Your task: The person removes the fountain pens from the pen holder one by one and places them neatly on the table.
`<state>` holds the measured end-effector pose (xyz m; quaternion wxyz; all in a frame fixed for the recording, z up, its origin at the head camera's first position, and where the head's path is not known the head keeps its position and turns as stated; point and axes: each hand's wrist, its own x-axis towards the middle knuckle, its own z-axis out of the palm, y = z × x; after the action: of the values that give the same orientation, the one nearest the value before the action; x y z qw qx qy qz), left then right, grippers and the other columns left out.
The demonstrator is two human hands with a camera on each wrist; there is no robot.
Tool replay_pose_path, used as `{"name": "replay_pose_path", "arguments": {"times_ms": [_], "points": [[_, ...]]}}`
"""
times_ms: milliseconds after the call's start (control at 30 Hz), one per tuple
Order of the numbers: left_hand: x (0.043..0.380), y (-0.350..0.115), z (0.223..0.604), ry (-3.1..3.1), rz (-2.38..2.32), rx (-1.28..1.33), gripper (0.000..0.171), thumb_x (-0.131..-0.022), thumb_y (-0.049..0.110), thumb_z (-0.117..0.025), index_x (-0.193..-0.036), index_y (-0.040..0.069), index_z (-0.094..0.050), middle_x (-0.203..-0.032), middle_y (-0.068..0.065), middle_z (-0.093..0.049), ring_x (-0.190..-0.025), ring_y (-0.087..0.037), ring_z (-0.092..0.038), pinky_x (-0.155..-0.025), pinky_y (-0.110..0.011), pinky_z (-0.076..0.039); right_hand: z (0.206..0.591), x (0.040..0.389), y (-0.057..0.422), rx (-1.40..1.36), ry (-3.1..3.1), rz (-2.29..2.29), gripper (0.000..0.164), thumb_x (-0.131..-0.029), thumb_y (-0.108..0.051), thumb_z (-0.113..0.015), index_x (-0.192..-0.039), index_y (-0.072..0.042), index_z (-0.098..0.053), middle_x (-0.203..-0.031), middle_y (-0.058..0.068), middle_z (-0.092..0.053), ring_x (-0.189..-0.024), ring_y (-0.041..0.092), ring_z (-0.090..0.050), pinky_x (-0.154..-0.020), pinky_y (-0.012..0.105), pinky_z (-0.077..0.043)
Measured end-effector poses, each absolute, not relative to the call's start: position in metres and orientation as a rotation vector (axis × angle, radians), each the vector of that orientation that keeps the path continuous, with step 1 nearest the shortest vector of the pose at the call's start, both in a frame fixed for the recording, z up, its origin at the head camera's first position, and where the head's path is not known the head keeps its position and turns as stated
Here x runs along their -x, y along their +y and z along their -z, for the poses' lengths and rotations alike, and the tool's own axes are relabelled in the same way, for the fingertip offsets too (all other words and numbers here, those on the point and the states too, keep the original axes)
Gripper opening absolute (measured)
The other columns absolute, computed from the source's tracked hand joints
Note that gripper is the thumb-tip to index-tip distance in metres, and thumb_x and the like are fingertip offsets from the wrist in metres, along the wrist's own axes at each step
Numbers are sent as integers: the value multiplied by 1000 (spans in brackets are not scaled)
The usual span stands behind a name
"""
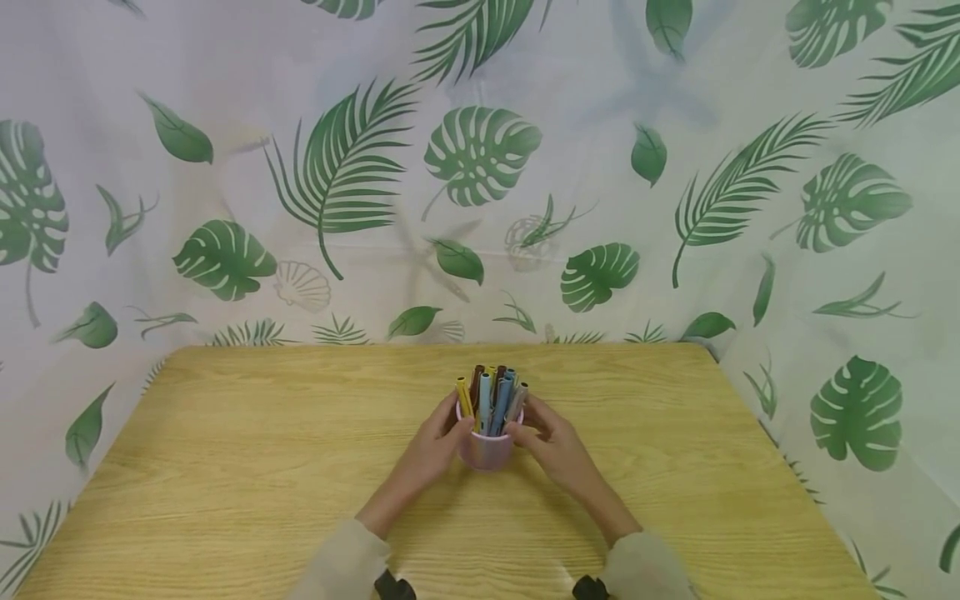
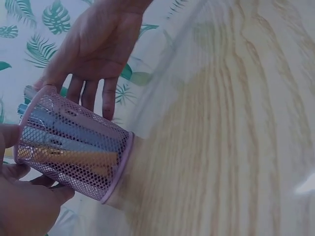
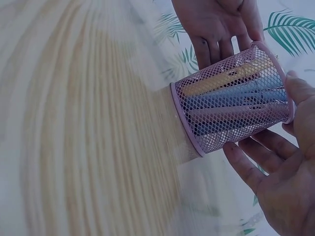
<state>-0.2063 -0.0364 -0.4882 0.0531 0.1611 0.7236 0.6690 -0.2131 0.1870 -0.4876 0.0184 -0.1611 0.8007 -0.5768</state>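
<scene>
A pink mesh pen holder (image 1: pixel 486 454) stands upright on the wooden table, filled with several capped pens (image 1: pixel 495 404) in yellow, brown, light blue, darker blue and grey. On its left side my left hand (image 1: pixel 435 437) grips it, the thumb at the rim and the fingers partly hidden behind. My right hand (image 1: pixel 558 442) holds the opposite side in the same way. Through the mesh (image 2: pixel 74 142) in the left wrist view, the yellow and blue pen barrels show. The right wrist view has the right hand (image 3: pixel 290 187) with its thumb at the rim and fingers along the side.
The light wooden table (image 1: pixel 262 450) spreads out around the holder. Behind it and along both sides hangs a white cloth (image 1: pixel 525 275) printed with green leaves. Beige sleeves (image 1: pixel 345 562) cover both forearms, with a dark wrist device (image 1: pixel 590 587) beside the right one.
</scene>
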Motion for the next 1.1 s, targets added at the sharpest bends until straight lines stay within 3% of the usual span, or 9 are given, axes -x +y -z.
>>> {"name": "replay_pose_path", "arguments": {"times_ms": [433, 733, 1100], "points": [[202, -63, 487, 2175, -2056, -424, 62, -110, 18, -53, -162, -1, -25, -165, -24, -28, -151, -40, -29, -123, -51, -25, 490, 217, 164, 544, 2448, 1782, 60, -103, -15, -66, -156, -4, -43, -138, 21, -63, -125, 35, -61, -97, 38, -58], [201, -74, 490, 2147, -2086, -380, 65, -108, 16, -56, -160, -7, -25, -161, -31, -30, -150, -44, -29, -122, -52, -26, 490, 217, 155, 604, 2434, 1777, 59, -102, -12, -67, -155, -1, -44, -136, 22, -63, -124, 37, -62, -100, 43, -56], [192, -90, 489, 2145, -2084, -364, 67, -109, 19, -55, -164, 3, -22, -166, -23, -26, -151, -38, -29, -122, -45, -27, 484, 218, 141, 668, 2391, 1732, 60, -103, -13, -66, -156, 0, -42, -140, 24, -59, -127, 38, -59, -102, 45, -55]]}}
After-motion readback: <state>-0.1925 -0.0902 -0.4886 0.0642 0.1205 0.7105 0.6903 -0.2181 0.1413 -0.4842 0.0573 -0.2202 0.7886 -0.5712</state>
